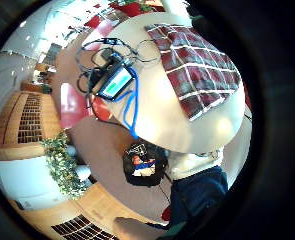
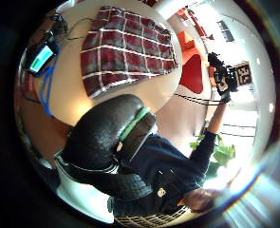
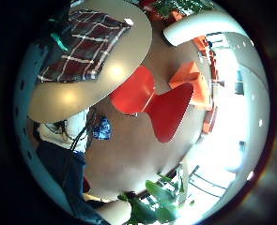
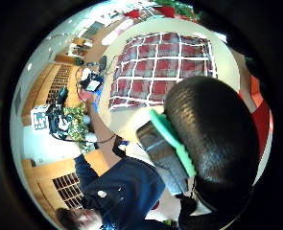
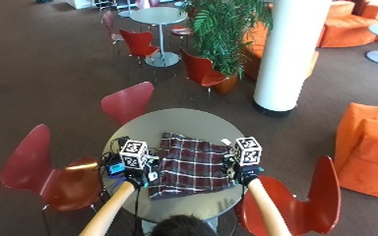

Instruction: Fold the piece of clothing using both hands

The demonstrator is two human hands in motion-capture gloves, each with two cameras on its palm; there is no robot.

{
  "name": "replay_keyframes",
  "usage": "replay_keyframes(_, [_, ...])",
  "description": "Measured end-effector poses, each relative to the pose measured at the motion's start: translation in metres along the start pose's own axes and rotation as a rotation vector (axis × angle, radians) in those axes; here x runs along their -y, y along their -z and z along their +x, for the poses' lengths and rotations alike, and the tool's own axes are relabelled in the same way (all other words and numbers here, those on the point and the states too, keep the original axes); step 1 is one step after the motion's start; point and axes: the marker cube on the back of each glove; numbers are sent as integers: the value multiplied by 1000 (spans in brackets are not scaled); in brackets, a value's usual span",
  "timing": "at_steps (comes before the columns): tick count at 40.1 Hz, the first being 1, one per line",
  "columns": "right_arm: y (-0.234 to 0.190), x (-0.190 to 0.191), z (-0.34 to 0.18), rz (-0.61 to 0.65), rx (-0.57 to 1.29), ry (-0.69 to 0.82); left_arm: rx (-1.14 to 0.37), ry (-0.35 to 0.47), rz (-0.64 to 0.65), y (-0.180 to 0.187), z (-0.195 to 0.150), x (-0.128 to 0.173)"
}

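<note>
Outside view: round table (image 5: 176, 120) w/ a red plaid cloth (image 5: 190, 164) lying flat on it, spread out btwn the two hands. Left hand (image 5: 137, 176) is raised over the cloth's left edge, right hand (image 5: 240, 171) over its right edge; hands are well apart, one each side. Fingers hidden under the gloves' gear from here, so can't tell if either hand is open or curled, or whether it touches the cloth. In the palm views the cloth sits well away from each palm & nothing is seen pinched.

Left of the left hand, on the table: a small device w/ lit screen (image 5: 115, 168) & a tangle of cables (image 1: 132, 107), blue one hanging off the edge. Left little finger side palm view shows the same device (image 1: 116, 82) beside the cloth (image 1: 199, 67).

Right thumb side palm view: cloth (image 4: 162, 67) flat on the table, edges roughly squared.

Red chairs around the table: two past the left hand (image 5: 48, 172), one just beyond the right hand (image 5: 294, 196). White pillar (image 5: 287, 54) & a potted plant (image 5: 228, 29) farther off.
</note>
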Motion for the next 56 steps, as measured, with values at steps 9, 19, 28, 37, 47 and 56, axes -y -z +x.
replay_keyframes(9, [-7,7,2,-114,-11,44,-16,-33,-79,-19,9,20])
replay_keyframes(19, [-60,32,8,-242,-126,51,-12,-88,-93,-77,18,31])
replay_keyframes(28, [-49,5,-18,-292,-83,58,7,-87,-304,-131,14,35])
replay_keyframes(37, [-86,30,-13,-357,-70,-6,40,-12,-436,-131,28,15])
replay_keyframes(47, [-106,34,-6,-259,-240,-94,239,-19,-255,-131,30,22])
replay_keyframes(56, [-114,13,-14,-8,-281,36,227,-168,-345,-167,24,20])
